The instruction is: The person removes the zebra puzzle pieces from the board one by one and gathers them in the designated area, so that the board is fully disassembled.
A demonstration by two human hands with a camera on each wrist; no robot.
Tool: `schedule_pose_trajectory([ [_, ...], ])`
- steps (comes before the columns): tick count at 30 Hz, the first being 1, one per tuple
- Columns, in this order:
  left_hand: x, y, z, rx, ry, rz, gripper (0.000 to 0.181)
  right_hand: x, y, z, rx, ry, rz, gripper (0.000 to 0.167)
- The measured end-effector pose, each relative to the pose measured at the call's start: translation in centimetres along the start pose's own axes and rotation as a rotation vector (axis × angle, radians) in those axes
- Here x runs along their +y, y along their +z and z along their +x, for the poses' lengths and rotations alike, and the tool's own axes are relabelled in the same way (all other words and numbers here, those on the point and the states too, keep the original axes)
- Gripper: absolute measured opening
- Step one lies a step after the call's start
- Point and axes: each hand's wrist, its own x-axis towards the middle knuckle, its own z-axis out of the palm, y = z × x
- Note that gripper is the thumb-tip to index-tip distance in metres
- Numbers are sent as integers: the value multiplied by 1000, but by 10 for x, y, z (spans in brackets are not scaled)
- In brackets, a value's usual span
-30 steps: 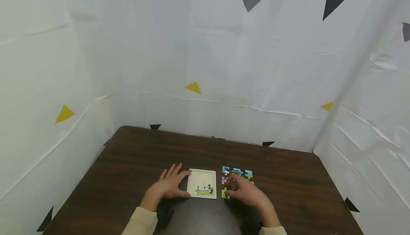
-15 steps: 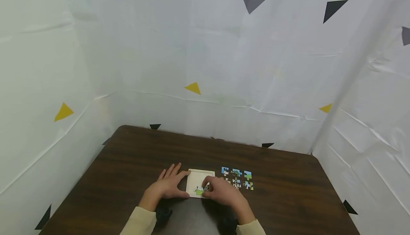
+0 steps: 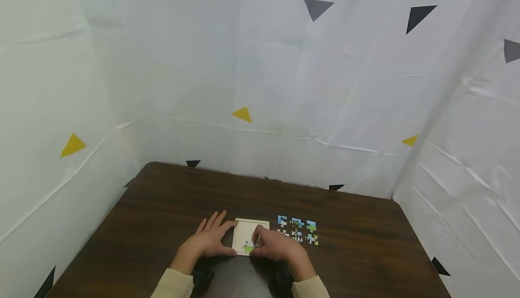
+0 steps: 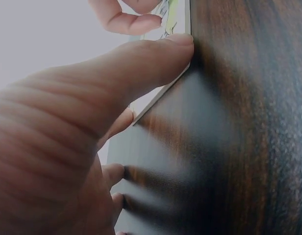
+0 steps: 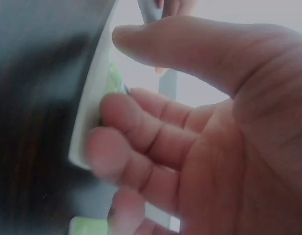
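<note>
Left of centre on the table, in the head view, lies a square pale wooden puzzle board (image 3: 240,235) with a raised rim. My left hand (image 3: 206,240) rests along its left side, fingers spread; its straight thumb (image 4: 165,56) touches the near corner and its index finger the far corner. Over the lower right of the board my right hand (image 3: 276,244) has its thumb and index finger bent around a puzzle piece, which the hand largely hides. Green printed pieces (image 3: 248,249) show in the board's near row, beside the right thumb.
To the right of the board, several loose puzzle pieces (image 3: 311,225) with blue, green and black-and-white print lie in rows. A green piece (image 5: 87,225) lies on the table below the right fingers. The dark wood table (image 3: 183,189) stands before a white patterned curtain (image 3: 276,72).
My right hand has moved left from the loose puzzle pieces onto the board, then slightly farther left. The left hand has kept its place at the board's edge. The head view has shifted slightly.
</note>
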Motion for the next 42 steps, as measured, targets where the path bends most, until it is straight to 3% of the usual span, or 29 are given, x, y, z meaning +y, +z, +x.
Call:
schedule_pose_trajectory([
  [2,6,-5,-5,-3,5,-17,94,2,1,2,-13,10,-9,32],
  [10,9,-7,-18,-30,-14,-27,92,18,17,13,-28,-32,-53,34],
  [18,22,-17,-26,-21,-48,-11,88,-2,8,3,-27,-10,28,30],
  [24,18,-16,-27,-34,-45,-26,89,-6,10,1,-11,-28,58,24],
  [29,6,-11,-20,-20,-19,-27,91,-3,9,7,0,-52,33,20],
  [33,-16,3,-4,-3,-3,-20,97,-6,7,7,37,-38,-27,11],
  [36,-23,8,4,2,15,-21,98,-8,4,5,74,-18,-46,6],
  [42,-2,-7,-13,-13,24,-53,93,-8,3,4,74,-25,-15,7],
])
